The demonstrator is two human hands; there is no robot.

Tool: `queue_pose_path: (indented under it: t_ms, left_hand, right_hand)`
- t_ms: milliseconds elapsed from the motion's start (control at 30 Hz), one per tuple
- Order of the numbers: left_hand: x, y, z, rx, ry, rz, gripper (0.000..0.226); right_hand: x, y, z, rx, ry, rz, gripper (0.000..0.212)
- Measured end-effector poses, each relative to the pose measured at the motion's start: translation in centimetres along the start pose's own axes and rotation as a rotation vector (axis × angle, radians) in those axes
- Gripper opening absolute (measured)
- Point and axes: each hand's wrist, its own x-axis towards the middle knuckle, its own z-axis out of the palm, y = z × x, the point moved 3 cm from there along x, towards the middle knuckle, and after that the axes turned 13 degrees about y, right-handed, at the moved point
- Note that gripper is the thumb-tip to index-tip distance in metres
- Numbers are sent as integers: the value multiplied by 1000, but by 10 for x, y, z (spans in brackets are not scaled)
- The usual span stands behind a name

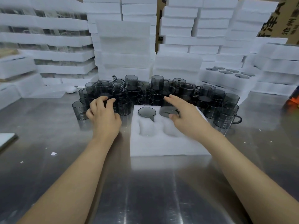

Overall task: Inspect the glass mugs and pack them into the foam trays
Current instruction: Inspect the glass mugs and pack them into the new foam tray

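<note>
- Mugs (145,92) of smoky grey glass, crowded on the steel table (48,126) beyond the tray; back rows overlapping, so hard to count or tell apart
- Left hand (103,113) reaching into the near-left of that cluster, palm down, fingers curled over the rim of a mug there; mug almost wholly hidden under the fingers, so grip likely but not plainly seen
- Right hand (182,115) over the far-right pocket of the tray, fingers straight and a little apart, thumb tip beside the handle of mug two (168,111); touching the glass or just above it, cannot tell
- Mug two sunk in that pocket, far side covered by the palm
- Tray (168,146) of white foam, soft and fuzzy at the edges, lying flat at table centre between the forearms; far-right corner hidden behind the right hand
- Mug one (146,112) seated in the far-left pocket, round rim showing, handle pointing to the near right
- Two near pockets (159,128) rounded and pale, outlines blurred into the foam
- Both forearms bare, stretched forward from the lower corners, cut off by the bottom edge
- Foam stacks (124,46) walling the back, some with glass glimpsed between layers at left, blurred
- Filled tray (229,75) at right rear, only dark mug rims showing
- Cardboard (283,20) with print, top right, cut off
- Orange object (294,101) at right edge, too cropped to name
</note>
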Motion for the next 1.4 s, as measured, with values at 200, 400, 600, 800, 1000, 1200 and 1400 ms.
queue_pose_path:
  t_ms: [200, 400, 600, 800, 1000, 1200, 1400]
  left_hand:
    - [8, 0, 0, -25, 156, 1, 50]
    - [18, 1, 8, -7, 182, 5, 38]
    - [28, 0, 26, 68, 93, 74, 20]
    - [31, -3, 32, 70, 104, 86, 26]
    - [29, 2, 29, 69, 157, 91, 28]
    - [27, 2, 34, 69, 106, 96, 40]
    - [28, 1, 34, 23, 139, 70, 37]
  right_hand:
    - [0, -5, 4, -177, -101, -96, 53]
    - [-6, 7, 10, -286, -369, -25, 62]
    - [-10, 6, 9, -286, -322, -45, 67]
    - [-10, 5, 9, -284, -322, -38, 66]
    - [-11, 4, 7, -280, -322, -36, 66]
    - [-11, 4, 8, -272, -320, -27, 67]
    - [-10, 4, 8, -273, -312, -30, 67]
